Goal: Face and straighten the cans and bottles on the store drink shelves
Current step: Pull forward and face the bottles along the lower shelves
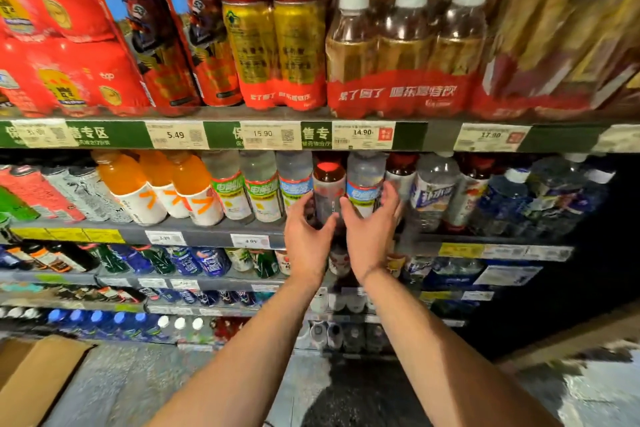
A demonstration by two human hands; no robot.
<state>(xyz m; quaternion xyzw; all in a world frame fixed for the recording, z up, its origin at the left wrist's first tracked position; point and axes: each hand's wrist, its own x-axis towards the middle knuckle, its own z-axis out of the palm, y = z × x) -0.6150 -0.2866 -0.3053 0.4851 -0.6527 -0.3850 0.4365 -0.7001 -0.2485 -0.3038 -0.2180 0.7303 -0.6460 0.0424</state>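
One red-capped bottle (329, 191) (shelf edge (207, 231), tight neighbours (364, 184)), left hand (307, 240) seemingly gripping, right hand (371, 236) spread

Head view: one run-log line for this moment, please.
left hand: holds red-cap bottle | right hand: open, beside it | bottle: upright

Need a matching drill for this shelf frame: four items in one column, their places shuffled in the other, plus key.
Items
1. red-capped dark bottle
2. orange drink bottles
3. white-capped bottle pack
4. cardboard box

Places
a. on the floor, lower left
b. top shelf, right of the gold cans
c. second shelf, between left hand and right hand
d. second shelf, left of the green-label bottles

Pairs: 1-c, 2-d, 3-b, 4-a
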